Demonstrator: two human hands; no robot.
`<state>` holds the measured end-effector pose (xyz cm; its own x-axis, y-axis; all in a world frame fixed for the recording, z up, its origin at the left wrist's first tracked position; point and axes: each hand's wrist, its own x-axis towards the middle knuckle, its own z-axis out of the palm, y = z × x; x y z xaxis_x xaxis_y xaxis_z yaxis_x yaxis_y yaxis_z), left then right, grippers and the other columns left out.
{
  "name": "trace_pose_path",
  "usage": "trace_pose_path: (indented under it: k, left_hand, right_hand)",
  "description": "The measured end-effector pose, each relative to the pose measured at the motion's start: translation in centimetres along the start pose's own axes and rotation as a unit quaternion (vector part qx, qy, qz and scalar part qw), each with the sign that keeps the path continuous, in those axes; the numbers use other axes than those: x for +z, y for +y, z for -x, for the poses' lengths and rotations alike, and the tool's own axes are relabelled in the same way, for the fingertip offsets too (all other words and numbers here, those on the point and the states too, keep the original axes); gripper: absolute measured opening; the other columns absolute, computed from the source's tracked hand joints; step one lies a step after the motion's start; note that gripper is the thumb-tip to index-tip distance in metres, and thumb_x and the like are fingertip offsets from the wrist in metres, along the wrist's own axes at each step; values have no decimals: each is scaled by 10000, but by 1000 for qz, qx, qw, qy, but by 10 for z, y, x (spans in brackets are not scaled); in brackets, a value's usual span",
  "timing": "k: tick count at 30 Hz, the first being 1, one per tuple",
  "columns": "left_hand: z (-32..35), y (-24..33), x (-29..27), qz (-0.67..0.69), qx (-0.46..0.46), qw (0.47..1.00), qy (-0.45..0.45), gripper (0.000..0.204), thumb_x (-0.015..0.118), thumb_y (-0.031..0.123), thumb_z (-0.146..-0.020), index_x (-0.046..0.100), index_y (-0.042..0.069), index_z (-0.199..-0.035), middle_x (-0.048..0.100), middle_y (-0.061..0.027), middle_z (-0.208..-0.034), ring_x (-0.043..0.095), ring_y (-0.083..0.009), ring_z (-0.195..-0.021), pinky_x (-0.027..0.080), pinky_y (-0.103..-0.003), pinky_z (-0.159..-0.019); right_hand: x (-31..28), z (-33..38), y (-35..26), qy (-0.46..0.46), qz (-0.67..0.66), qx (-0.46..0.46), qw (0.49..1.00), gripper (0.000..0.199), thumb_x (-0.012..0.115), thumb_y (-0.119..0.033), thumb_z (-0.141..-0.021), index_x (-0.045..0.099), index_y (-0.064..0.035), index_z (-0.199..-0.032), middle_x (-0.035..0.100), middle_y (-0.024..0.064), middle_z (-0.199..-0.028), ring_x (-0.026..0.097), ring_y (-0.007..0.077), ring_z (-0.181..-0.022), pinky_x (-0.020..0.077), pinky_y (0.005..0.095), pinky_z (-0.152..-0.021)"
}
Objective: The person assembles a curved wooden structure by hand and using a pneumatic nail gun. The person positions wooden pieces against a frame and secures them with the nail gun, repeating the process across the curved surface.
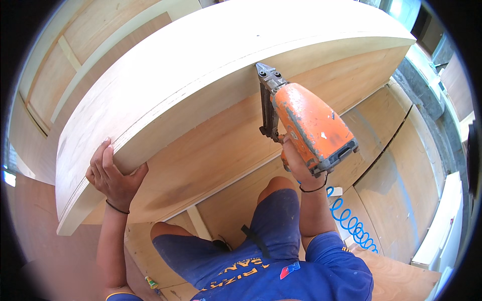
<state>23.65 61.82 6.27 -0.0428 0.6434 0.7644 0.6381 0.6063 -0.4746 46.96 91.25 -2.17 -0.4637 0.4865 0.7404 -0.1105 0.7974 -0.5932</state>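
A large plywood box (201,75) with a pale top panel and a darker front panel fills the middle of the view. My left hand (113,175) grips the near left corner of the top panel, fingers over the edge. My right hand (301,163) is closed around the handle of an orange pneumatic nail gun (309,123). The gun's metal nose (266,72) presses against the seam where the top panel meets the front panel.
A blue coiled air hose (351,223) trails from the gun down to the plywood floor sheets (396,180) on the right. My knees in blue shorts (271,220) are below the box. White boards (442,226) lie at the far right.
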Motion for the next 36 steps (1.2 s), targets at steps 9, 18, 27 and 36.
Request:
trace_pose_path:
  k: [9, 18, 27, 36]
  left_hand:
    - [1, 3, -4, 10, -5, 1000, -10, 715, 790, 349, -669, 437, 109, -1241, 589, -74, -1232, 558, -239, -1110, 339, -366, -899]
    - [-2, 8, -4, 26, -21, 999, -21, 732, 802, 354, -646, 444, 104, -1235, 594, -70, -1221, 573, -238, -1103, 347, -372, -890]
    - [-12, 14, -2, 74, -27, 997, -21, 763, 788, 439, -615, 447, 105, -1211, 587, -50, -1203, 572, -222, -1087, 344, -389, -886]
    - [-4, 6, -14, 78, -26, 996, -32, 674, 724, 493, -677, 483, 116, -1181, 558, -33, -1228, 537, -182, -1110, 338, -363, -876]
  right_hand:
    - [-5, -1, -5, 24, 26, -32, 999, 151, 661, -24, -832, 667, -3, -981, 678, 69, -875, 652, 173, -794, 528, 324, -693]
    - [4, 15, 25, -1, -116, 148, 982, 209, 692, -87, -843, 660, -37, -1043, 673, 84, -973, 642, 241, -877, 509, 368, -783]
    - [7, 9, 30, 21, -277, 114, 954, 392, 470, 41, -820, 547, 72, -1203, 574, 72, -914, 503, 115, -723, 436, 259, -706]
    - [8, 4, 6, 38, -288, 187, 939, 257, 433, 64, -775, 584, 80, -982, 625, 156, -987, 487, 156, -671, 428, 292, -670]
